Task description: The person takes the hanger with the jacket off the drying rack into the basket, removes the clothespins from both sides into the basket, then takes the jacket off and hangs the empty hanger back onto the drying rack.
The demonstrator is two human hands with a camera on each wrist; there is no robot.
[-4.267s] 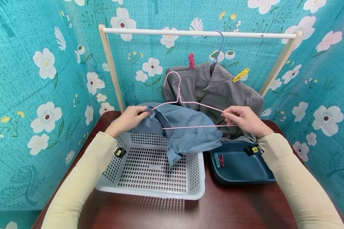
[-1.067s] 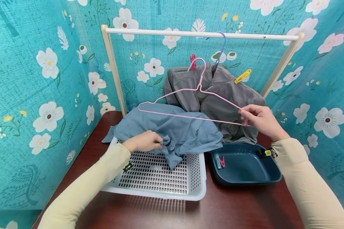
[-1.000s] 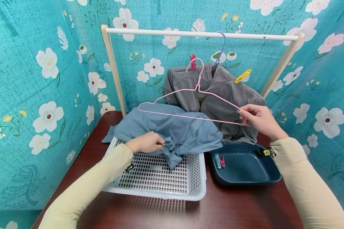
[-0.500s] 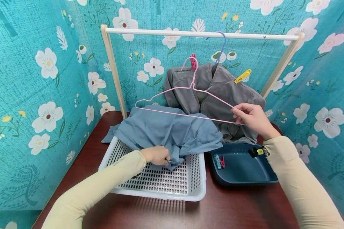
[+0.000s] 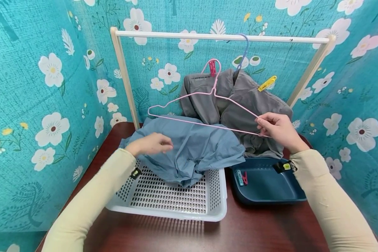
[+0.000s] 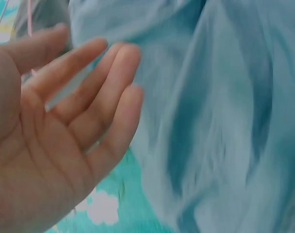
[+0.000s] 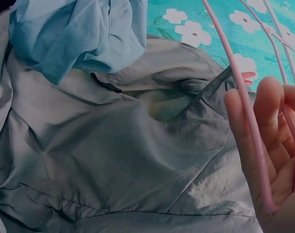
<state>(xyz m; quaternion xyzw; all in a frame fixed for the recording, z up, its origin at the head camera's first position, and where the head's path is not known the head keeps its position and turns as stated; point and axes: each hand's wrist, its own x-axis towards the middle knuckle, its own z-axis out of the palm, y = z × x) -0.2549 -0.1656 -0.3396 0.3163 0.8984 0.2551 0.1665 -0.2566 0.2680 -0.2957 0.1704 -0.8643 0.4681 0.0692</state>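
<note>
My right hand [image 5: 277,129] pinches the right end of a pink clothes hanger [image 5: 189,120], held up in front of a grey jacket. In the right wrist view the pink wire [image 7: 244,104] runs across the fingers. Below the hanger, a crumpled blue garment [image 5: 192,150] drapes over the back of a white perforated basket [image 5: 176,214] and hangs into it. My left hand [image 5: 152,143] hovers over the garment's left part, holding nothing. Its palm and loosely bent fingers [image 6: 123,63] show beside the blue cloth in the left wrist view.
Behind, a rack with a white bar [image 5: 176,35] carries a blue hanger [image 5: 246,49] and the grey jacket [image 5: 204,94], with a red clothespin [image 5: 212,68] and a yellow clothespin [image 5: 267,83]. A dark blue tray [image 5: 271,201] at right holds clothespins [image 5: 239,177].
The left hand left the hanger earlier, tugged the blue garment down into the basket, then let go and moved up and left. The hanger stays in the right hand, shifted slightly left lately.
</note>
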